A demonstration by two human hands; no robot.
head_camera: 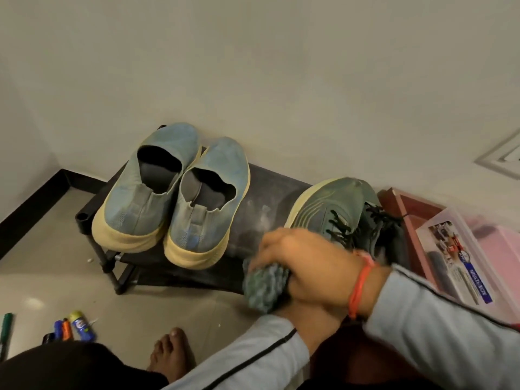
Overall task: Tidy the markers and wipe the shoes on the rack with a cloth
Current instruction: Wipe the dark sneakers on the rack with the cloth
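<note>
A low black shoe rack point(261, 190) is seen from above, set against a pale wall on a tiled floor. On its top shelf, a pair of blue slip-on shoes point(171, 192) with thick cream soles is placed at the left, and a grey-green laced sneaker point(334, 209) at the right.

A bunched teal cloth point(264, 285) is held at the front edge of the rack, just beside the sneaker. The right hand point(312, 266) is curled over it, fingers closed on the cloth. The left hand point(306, 313) is crossed beneath and mostly hidden, so its grip cannot be told, though it appears to support the cloth.

The cloth is judged soft and light, best kept wadded in the palm. The knit shoes are likely light and flexible, and best steadied by the firm sole or heel.

Several markers point(64, 327) are left on the floor at lower left, well apart from the rack.
</note>
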